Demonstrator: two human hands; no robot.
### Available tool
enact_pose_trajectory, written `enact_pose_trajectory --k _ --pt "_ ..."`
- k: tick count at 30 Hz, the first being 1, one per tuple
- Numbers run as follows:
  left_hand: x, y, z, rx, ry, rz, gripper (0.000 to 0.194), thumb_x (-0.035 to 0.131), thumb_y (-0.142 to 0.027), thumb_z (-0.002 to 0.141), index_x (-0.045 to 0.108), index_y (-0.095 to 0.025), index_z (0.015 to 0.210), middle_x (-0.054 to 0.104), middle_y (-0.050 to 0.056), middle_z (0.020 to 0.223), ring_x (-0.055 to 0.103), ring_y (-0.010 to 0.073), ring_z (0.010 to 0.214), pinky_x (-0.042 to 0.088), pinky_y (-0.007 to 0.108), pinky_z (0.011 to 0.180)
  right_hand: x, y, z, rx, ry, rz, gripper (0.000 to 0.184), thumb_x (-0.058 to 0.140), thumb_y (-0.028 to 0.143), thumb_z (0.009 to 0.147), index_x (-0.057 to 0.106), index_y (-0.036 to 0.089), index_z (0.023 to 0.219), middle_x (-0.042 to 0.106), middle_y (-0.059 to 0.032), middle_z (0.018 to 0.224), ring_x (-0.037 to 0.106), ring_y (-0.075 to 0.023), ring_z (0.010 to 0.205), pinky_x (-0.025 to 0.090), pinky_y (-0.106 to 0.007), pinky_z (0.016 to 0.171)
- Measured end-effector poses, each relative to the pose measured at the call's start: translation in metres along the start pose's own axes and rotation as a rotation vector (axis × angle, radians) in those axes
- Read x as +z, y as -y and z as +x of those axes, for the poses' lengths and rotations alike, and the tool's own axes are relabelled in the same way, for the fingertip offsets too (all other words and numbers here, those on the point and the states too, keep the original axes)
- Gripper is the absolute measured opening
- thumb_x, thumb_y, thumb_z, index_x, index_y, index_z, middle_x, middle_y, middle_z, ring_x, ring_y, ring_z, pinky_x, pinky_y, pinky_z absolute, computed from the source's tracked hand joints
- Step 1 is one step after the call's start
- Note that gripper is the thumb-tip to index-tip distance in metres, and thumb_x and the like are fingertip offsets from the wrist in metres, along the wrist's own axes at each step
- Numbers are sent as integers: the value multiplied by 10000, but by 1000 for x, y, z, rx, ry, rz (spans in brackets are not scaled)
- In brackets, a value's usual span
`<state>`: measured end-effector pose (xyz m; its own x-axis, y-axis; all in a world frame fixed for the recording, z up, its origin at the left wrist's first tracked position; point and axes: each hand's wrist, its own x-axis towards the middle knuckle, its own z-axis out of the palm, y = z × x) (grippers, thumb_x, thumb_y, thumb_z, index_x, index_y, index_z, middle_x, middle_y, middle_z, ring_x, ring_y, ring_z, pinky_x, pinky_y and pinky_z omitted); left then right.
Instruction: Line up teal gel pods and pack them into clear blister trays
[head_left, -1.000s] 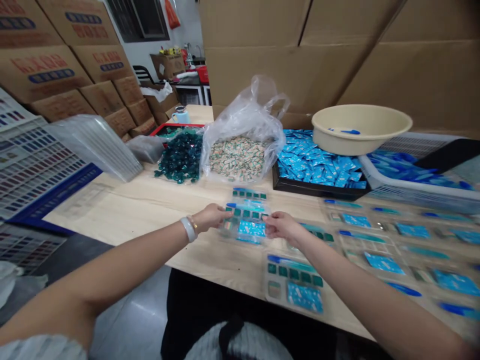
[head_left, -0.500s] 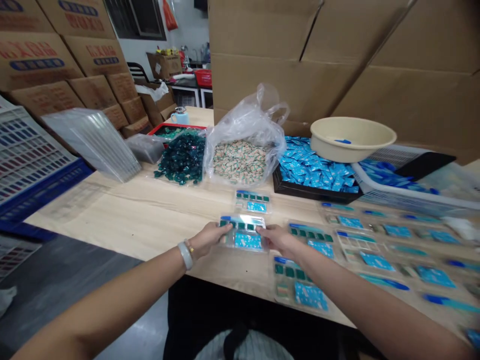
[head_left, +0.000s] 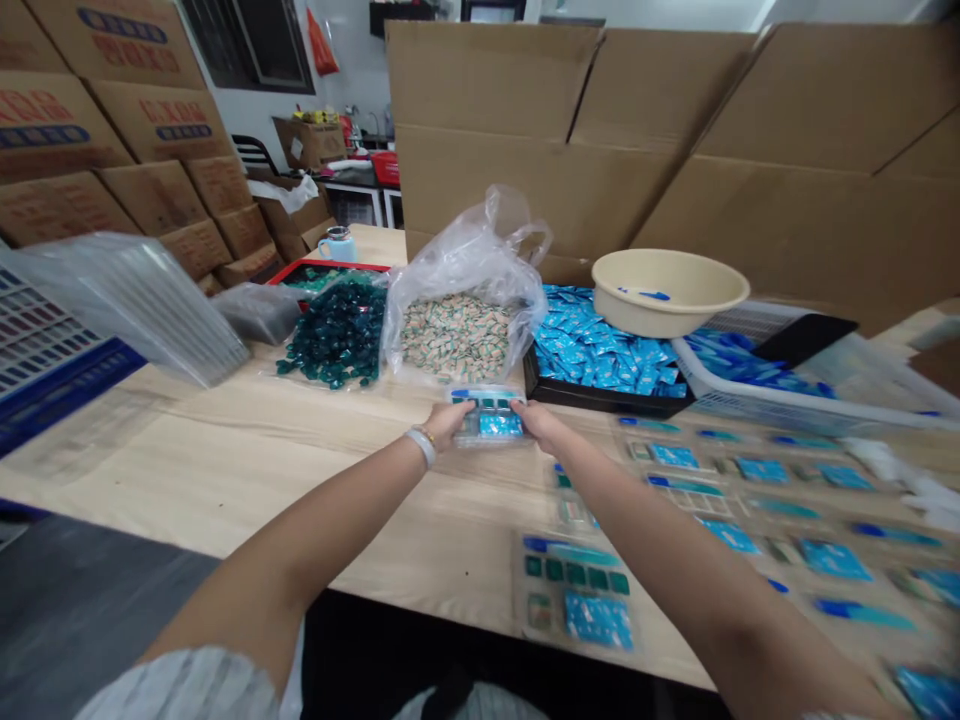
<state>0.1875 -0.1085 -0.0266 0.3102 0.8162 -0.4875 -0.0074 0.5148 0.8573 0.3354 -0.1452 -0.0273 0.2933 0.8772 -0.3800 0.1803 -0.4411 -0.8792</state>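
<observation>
Firstly, the stack of clear trays (head_left: 172, 310) is seen by the tabletop's (head_left: 300, 450) left end, well apart from the hands. The filled clear case (head_left: 491, 441) is held toward the far edge, just before the open plastic bag (head_left: 469, 260) of small packets; whether wood is touched beneath cannot be told. Its left end is pinched by the left hand (head_left: 444, 425), the fingers (head_left: 469, 406) nearly closed with the thumb on top (the undersides are hidden). Its right end is gripped likewise by the right hand (head_left: 544, 428). Pressure is best kept light and even, both ends being held level, so that the green pieces and blue packet are not tipped. Clearance from the black tray (head_left: 611, 397) should be minded.
</observation>
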Motion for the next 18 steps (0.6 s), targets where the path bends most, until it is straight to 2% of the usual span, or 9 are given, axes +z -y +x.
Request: enact_pose_trajectory --k 3,5,8,10,12,15,18 --pt "12 0 -9 -26 16 -9 185 598 -305 665 549 -130 701 508 -27 495 447 75 438 325 188 460 -13 3 -6 67 17 96 299 460 429 776 568 155 830 631 -39 621 569 -141 530 452 -249 526" --pt "27 -1 -20 -17 58 -21 194 605 -318 658 552 -138 705 511 -36 507 437 62 431 316 179 454 -35 4 -21 79 40 170 305 452 430 785 572 154 839 647 -52 670 588 -148 568 470 -262 562" --pt "60 3 -40 -78 226 -8 242 624 -367 632 544 -148 697 483 -50 485 433 62 421 314 180 445 -84 0 -58 75 66 277 286 508 423 759 566 182 901 662 -43 776 606 -156 641 484 -275 612" --pt "85 11 -51 -192 368 33 261 597 -401 653 535 -150 696 464 -49 458 441 76 413 327 189 440 -115 -11 -86 140 24 274 291 540 423 738 560 202 926 663 -37 813 610 -162 669 489 -280 622" --pt "106 22 -58 -305 457 68 241 551 -393 699 527 -153 692 447 -51 430 424 77 384 328 192 424 -135 -28 -108 242 -46 224 302 536 446 732 560 212 922 662 -38 834 611 -162 688 489 -273 620" --pt "123 38 -55 -414 509 75 194 485 -322 759 522 -151 676 457 -41 418 411 81 353 333 195 403 -142 -54 -119 369 -108 159 340 513 486 731 568 197 901 652 -55 868 606 -156 707 479 -251 587" --pt "120 47 -46 -473 520 61 188 457 -289 776 531 -145 680 514 -15 462 463 99 384 377 212 422 -133 -70 -113 400 -120 96 413 491 533 719 570 179 915 640 -70 890 593 -158 702 459 -246 547"
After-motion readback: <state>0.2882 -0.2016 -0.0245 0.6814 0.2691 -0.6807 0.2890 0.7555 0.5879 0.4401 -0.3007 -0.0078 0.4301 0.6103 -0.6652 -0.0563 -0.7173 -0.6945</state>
